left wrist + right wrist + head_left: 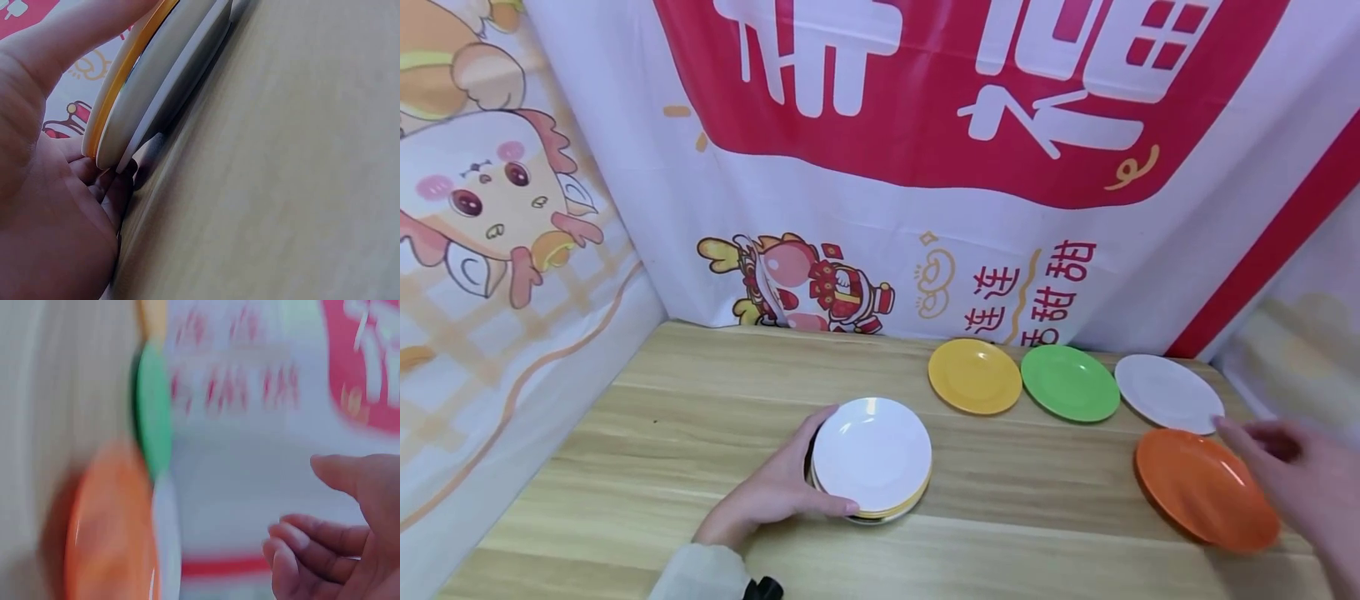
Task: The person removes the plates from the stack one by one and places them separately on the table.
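My left hand [786, 487] grips a stack of plates at its left side, thumb along the near rim and fingers round the far side. On top is a white plate [872, 454], with yellow and white rims layered beneath it. In the left wrist view the plate stack [134, 106] is tilted, with fingertips under the lowest rim. My right hand [1296, 467] hovers over the right edge of an orange plate [1202, 487], holding nothing. In the right wrist view its fingers [294, 537] are loosely bent and apart from the orange plate [112, 531].
Along the back of the wooden table [715, 400] lie a yellow plate [975, 375], a green plate [1070, 383] and a white plate [1168, 393] in a row. A printed cloth [880, 175] hangs behind, with more cloth at both sides.
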